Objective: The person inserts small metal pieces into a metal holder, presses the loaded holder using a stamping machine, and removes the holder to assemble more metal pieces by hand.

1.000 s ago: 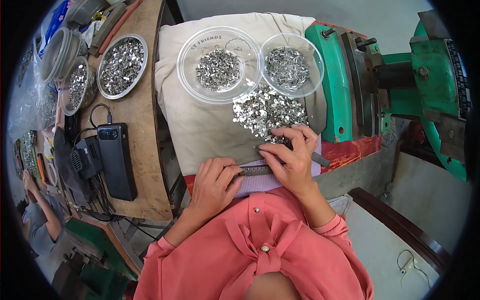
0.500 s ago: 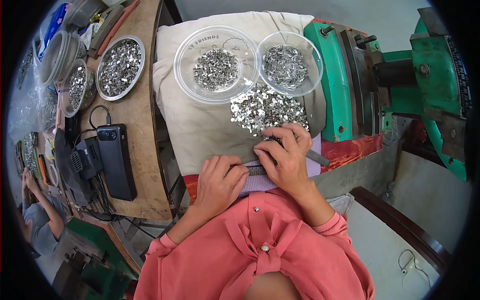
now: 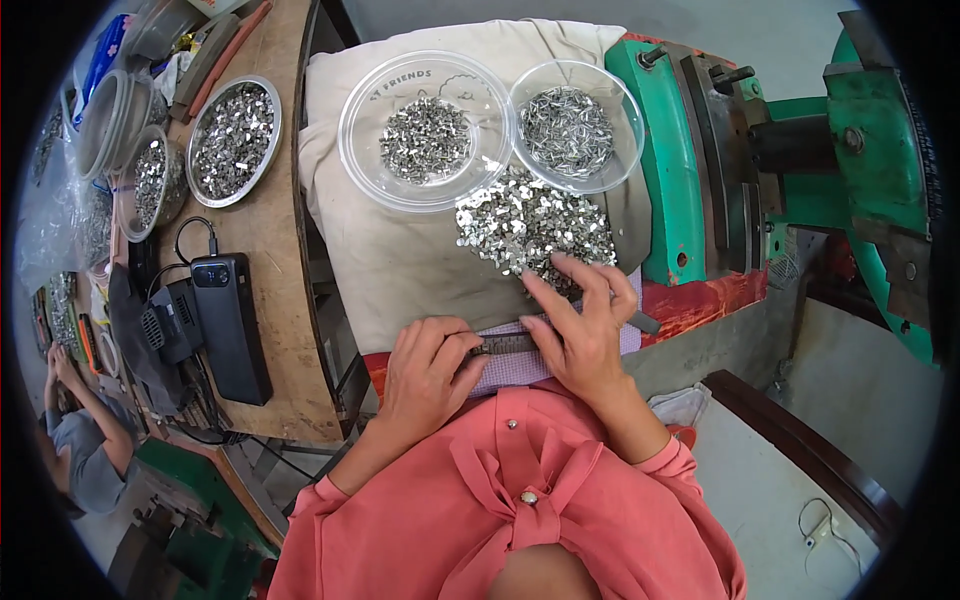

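Between thumb and forefinger, my left hand (image 3: 432,366) grips one end of a dark metal bar (image 3: 508,343) with a row of marks or notches along it. The bar lies over a purple checked cloth (image 3: 505,374). My right hand (image 3: 585,330) is open, fingers apart, its fingertips at the near edge of a loose pile of small shiny metal pieces (image 3: 540,222). Its thumb is close to the bar's right end. Behind the pile stand a wide clear tub (image 3: 362,165) of short metal pieces and a smaller clear tub (image 3: 633,150) of thin metal pins.
A green machine (image 3: 628,160) stands at the right, a grey rod (image 3: 644,323) near my right hand. On the wooden table (image 3: 285,330) at left are a metal bowl (image 3: 198,188) of metal bits, a black power bank (image 3: 232,330) and cables. Another person (image 3: 90,430) sits far left.
My right hand has opened its fingers and shifted slightly right, uncovering more of the bar. My left hand has moved slightly left, still gripping the bar.
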{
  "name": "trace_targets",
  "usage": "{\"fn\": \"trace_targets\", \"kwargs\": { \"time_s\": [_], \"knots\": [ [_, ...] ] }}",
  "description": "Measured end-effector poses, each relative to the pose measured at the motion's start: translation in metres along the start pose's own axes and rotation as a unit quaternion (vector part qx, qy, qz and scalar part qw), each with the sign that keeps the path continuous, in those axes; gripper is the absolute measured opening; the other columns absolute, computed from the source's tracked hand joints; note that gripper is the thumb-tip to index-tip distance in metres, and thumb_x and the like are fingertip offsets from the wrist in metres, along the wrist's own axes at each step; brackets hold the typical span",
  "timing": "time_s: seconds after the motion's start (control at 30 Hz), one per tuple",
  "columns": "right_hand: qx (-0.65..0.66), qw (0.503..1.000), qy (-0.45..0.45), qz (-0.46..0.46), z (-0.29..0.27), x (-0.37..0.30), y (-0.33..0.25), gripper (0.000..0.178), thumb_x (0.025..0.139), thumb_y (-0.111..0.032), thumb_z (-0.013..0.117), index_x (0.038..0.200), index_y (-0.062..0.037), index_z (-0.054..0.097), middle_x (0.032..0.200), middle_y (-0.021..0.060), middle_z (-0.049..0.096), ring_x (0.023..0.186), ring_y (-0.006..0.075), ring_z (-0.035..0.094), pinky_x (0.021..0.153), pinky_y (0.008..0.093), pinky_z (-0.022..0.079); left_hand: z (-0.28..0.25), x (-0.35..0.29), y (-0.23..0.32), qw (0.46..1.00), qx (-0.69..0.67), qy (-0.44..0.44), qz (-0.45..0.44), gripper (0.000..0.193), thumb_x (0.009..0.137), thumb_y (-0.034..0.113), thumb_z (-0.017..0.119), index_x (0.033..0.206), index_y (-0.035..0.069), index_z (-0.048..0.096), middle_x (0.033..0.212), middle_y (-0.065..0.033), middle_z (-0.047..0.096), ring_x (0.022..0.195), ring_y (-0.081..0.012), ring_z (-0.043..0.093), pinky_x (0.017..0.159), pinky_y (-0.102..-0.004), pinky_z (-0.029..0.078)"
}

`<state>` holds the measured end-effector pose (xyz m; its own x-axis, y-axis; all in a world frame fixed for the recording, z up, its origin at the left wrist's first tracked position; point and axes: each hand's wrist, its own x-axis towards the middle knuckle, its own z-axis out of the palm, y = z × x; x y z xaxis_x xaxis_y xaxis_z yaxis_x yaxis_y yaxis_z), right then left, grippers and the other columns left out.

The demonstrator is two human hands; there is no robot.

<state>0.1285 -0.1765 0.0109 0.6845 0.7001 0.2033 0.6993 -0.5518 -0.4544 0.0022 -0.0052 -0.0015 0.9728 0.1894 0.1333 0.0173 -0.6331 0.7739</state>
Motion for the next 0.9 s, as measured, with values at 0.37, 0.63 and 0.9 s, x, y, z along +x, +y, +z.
{"fn": "trace_targets", "kwargs": {
  "time_s": [0.37, 0.63, 0.9],
  "knots": [
    [0.001, 1.000, 0.017, -0.009, -0.002, -0.007, 0.005, 0.026, 0.074, -0.017, 0.081, 0.100, -0.0201, 0.076, 0.127, 0.0031, 0.062, 0.123, 0.0328, 0.041, 0.103, 0.0428, 0.029, 0.005, 0.003, 0.001, 1.000, 0.026, 0.005, 0.005, 0.020, 0.076, 0.010, 0.078, 0.091, 0.009, 0.064, 0.100, -0.0038, 0.061, 0.089, -0.0254, 0.057, 0.075, -0.0382, 0.042],
    [0.043, 0.999, 0.013, -0.009, -0.001, -0.016, -0.011, 0.016, 0.071, -0.021, 0.083, 0.084, -0.0203, 0.074, 0.121, -0.0002, 0.063, 0.121, 0.0315, 0.043, 0.101, 0.0428, 0.029, 0.003, -0.003, -0.002, 1.000, 0.002, 0.004, 0.003, 0.031, 0.075, 0.011, 0.080, 0.100, 0.006, 0.062, 0.105, -0.0086, 0.061, 0.092, -0.0292, 0.058, 0.079, -0.0406, 0.044],
    [0.043, 0.999, -0.008, 0.000, 0.006, -0.015, -0.023, 0.014, 0.070, -0.022, 0.081, 0.081, -0.0198, 0.073, 0.120, -0.0019, 0.062, 0.120, 0.0291, 0.045, 0.098, 0.0432, 0.028, 0.004, -0.006, -0.002, 1.000, -0.014, 0.013, -0.006, 0.037, 0.074, 0.008, 0.081, 0.104, 0.004, 0.059, 0.109, -0.0112, 0.060, 0.095, -0.0320, 0.058, 0.081, -0.0413, 0.046]
  ]
}}
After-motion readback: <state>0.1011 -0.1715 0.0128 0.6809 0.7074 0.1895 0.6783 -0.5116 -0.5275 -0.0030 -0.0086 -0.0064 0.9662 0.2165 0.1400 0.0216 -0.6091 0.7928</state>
